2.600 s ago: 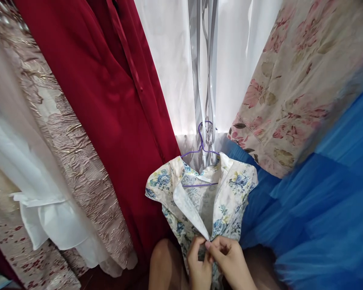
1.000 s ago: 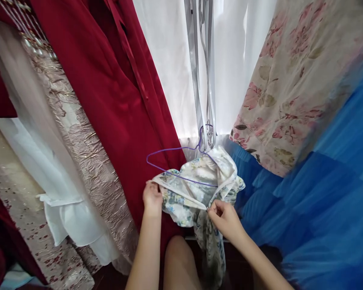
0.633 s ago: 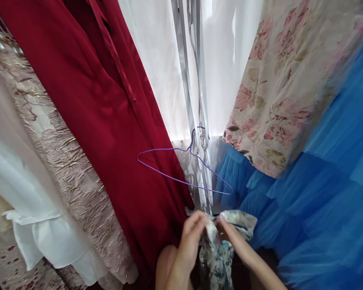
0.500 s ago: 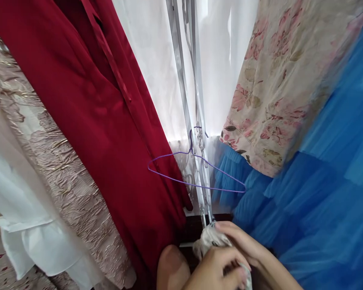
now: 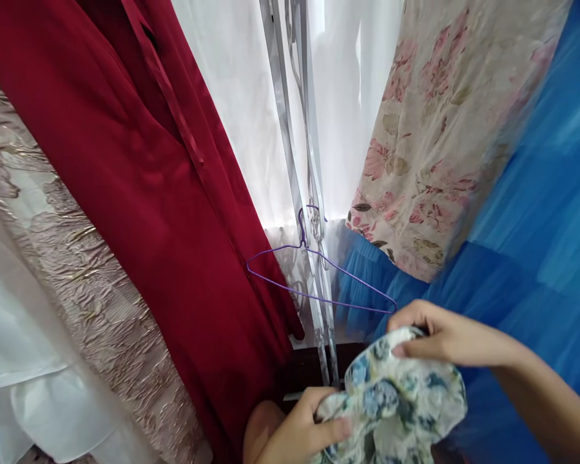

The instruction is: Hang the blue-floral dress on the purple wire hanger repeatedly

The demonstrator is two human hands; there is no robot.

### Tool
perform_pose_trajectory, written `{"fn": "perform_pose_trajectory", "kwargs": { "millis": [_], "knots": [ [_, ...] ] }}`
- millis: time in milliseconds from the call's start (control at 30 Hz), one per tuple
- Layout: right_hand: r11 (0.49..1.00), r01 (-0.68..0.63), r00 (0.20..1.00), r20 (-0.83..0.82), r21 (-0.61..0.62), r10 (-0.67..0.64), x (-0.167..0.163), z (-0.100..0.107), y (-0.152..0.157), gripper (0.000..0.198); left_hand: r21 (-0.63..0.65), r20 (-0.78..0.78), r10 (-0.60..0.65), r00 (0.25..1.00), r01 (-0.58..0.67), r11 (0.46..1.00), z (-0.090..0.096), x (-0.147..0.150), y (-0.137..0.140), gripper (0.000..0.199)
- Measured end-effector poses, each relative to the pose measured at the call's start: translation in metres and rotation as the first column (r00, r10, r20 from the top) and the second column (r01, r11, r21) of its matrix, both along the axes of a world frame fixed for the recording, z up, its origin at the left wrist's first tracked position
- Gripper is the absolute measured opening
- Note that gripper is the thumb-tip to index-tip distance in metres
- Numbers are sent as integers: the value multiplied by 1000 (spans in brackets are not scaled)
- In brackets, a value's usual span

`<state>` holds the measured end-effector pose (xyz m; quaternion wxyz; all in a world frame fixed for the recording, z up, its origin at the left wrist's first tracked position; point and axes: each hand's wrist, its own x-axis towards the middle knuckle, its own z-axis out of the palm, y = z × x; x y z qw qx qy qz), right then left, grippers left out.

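Observation:
Between my hands is a white garment [image 5: 415, 399] with a blue and green floral print, partly spread and running out of the bottom of the head view. My left hand [image 5: 314, 422] pinches its left edge between thumb and fingers. Higher up, my right hand [image 5: 428, 332] grips its upper right edge, with the thumb on the near side. A purple wire hanger [image 5: 319, 298] hangs from a metal stand just above the garment. Its right corner lies right by my right hand's fingers; I cannot tell whether they touch.
Silver metal rods [image 5: 290, 129] run down the middle before a white curtain [image 5: 222, 84]. On the left hang a red garment [image 5: 164, 212] and a textured pink garment [image 5: 101, 309]. At right are a floral garment [image 5: 420, 167] and blue tulle [image 5: 526, 258]. A bare knee [image 5: 261, 425] shows below.
The floral garment was bunched low between my hands; now it is raised and opened out. My right hand has moved up and right, my left hand slightly left. The hanger's right corner dipped slightly.

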<state>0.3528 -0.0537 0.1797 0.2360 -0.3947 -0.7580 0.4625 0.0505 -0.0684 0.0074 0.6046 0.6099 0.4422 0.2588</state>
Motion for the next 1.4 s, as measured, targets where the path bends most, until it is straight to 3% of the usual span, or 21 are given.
{"fn": "perform_pose_trajectory", "kwargs": {
  "millis": [100,233,300,400,467,567,700,800,900,967,1067,1167,1267,1333,1400],
  "knots": [
    [960,172,985,-69,221,-160,21,9,38,19,194,-22,210,977,-202,960,23,-4,8,58],
    [872,293,944,-264,392,-199,4,7,93,23,314,130,129,983,-164,935,70,-10,20,40],
    [884,282,924,-355,372,-145,-18,3,113,26,328,202,112,973,-175,928,82,-18,24,33],
    [943,224,901,-421,247,-104,-46,-4,127,29,343,206,188,960,-251,905,86,-41,35,21],
    [959,201,894,-438,201,-95,-56,-7,129,30,463,78,259,963,-265,845,84,-65,48,12],
    [958,199,889,-449,206,-88,-57,-7,124,29,655,-155,362,919,-179,734,88,-105,76,13],
    [961,177,917,-390,214,-83,-51,2,116,29,677,-284,385,878,-101,729,110,-136,125,18],
    [958,175,925,-371,227,-81,-50,9,112,28,705,-272,458,846,-149,694,135,-134,164,14],
    [962,174,927,-364,208,-89,-48,14,110,28,758,-158,553,818,-258,598,166,-117,198,12],
    [969,172,928,-359,177,-99,-45,16,109,28,768,-79,559,825,-308,562,183,-102,212,25],
    [980,154,938,-330,124,-105,-37,17,108,26,739,-33,471,881,-296,605,192,-83,216,55],
    [974,181,951,-277,139,-137,-27,6,107,43,727,-32,396,918,-251,639,179,-76,202,49],
    [883,369,916,-276,289,-292,-16,-22,100,57,758,-64,365,929,-193,623,160,-82,180,28],
    [759,533,840,-342,374,-421,-10,-45,91,47,793,-85,386,919,-172,585,150,-89,166,26],
    [634,671,738,-431,385,-520,-8,-64,80,29,833,-78,441,894,-184,522,143,-94,155,27]
  ]
}}
